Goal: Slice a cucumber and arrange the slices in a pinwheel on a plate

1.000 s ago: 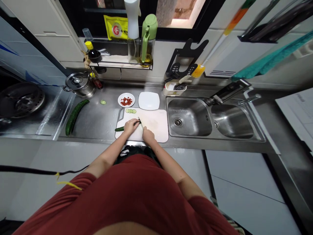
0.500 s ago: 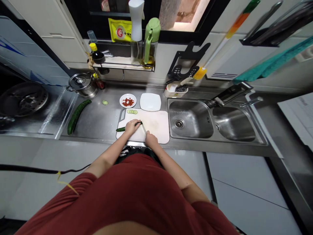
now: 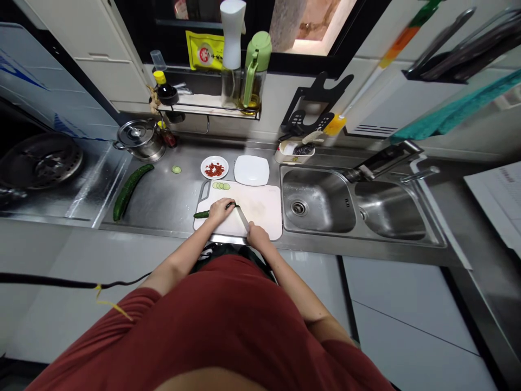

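A green cucumber (image 3: 201, 214) lies across the left part of the white cutting board (image 3: 266, 212). My left hand (image 3: 222, 210) is closed over its right part, with the cut end showing just past the fingers. My right hand (image 3: 258, 237) grips the handle of a knife (image 3: 243, 218), whose blade slants up and left to that cut end. Several thin cucumber slices (image 3: 221, 185) overlap in a row at the board's upper left. Behind the board stand a white plate of chopped red pieces (image 3: 214, 169) and a bare white square plate (image 3: 251, 170).
To the left lie a whole cucumber (image 3: 130, 190) and a cucumber end piece (image 3: 176, 169), near a lidded steel pot (image 3: 140, 141). A double steel sink (image 3: 319, 231) adjoins the board's right side. Bottles stand on a wall rack (image 3: 211, 107) above.
My right hand has drawn the knife slightly back and to the right, so more of the blade shows. My left hand stays on the cucumber. The whole view has shifted a little.
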The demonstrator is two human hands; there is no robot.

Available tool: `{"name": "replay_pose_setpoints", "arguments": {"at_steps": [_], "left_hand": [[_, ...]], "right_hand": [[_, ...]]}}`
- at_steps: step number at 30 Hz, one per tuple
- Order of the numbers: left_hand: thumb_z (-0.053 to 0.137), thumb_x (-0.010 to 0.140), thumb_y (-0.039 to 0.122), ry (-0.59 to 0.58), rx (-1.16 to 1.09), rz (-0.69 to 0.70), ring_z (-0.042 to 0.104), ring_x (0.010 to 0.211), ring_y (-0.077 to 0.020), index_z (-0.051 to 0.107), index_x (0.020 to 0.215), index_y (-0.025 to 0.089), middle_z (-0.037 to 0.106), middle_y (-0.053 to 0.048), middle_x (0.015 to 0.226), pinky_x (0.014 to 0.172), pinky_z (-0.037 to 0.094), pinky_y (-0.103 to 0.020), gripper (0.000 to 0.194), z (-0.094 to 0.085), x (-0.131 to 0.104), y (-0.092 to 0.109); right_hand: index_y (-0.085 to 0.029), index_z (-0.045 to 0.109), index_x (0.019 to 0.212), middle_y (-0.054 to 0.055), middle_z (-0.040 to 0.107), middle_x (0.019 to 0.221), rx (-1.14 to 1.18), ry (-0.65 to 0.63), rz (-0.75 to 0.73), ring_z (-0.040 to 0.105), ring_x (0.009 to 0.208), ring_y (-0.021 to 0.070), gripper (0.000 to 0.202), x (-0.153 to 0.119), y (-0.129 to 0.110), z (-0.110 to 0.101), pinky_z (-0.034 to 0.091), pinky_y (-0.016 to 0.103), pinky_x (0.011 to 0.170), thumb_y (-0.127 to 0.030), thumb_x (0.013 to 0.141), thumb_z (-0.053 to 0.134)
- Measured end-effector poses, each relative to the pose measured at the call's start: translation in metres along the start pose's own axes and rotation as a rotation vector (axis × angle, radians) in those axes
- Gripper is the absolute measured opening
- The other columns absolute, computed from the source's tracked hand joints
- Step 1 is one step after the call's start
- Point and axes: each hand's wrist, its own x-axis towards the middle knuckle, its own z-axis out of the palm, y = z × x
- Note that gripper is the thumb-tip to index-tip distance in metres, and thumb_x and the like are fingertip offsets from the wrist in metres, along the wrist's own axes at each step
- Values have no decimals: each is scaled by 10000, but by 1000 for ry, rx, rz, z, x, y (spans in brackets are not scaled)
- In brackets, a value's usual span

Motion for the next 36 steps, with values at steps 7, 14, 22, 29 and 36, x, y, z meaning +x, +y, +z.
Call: {"name": "replay_pose_setpoints", "arguments": {"at_steps": [7,14,22,29,36], "left_hand": [[581,869,334,-8,41,-63,633,1025,-223,654,1142,298,685,-17,1133,852,500,-323,285,-4,0,7],[567,873,379,9,-3,-117,600,1105,-225,642,1174,276,664,-30,1194,941,464,-330,326,-12,-4,15],[538,890,417,125,-385,-197,627,1033,-190,650,1127,210,683,-56,1132,885,492,-305,335,-26,21,27],[722,717,444,-124,-389,-91,624,938,-197,690,1025,196,697,-42,1058,853,481,-314,396,-34,32,41],[690,730,360,-175,-529,-63,629,889,-167,696,925,184,701,-38,976,816,477,-280,263,-22,34,34]], "right_hand": [[-213,510,1250,133,638,997,-121,122,70,625,936,241,319,-7,30,-31,416,309,760,-259,994,325],[-318,510,1337,103,508,1168,-226,428,48,551,851,178,387,-8,38,-36,315,303,744,-255,997,334],[-335,537,1338,116,487,1260,-239,746,-58,430,878,208,421,3,48,-27,230,359,781,-205,964,396],[-320,556,1321,127,495,1262,-210,840,-140,405,901,224,430,4,50,-28,218,375,813,-187,930,438],[-322,566,1310,125,507,1244,-192,796,-153,399,882,221,439,2,51,-22,215,378,808,-169,915,449]]}}
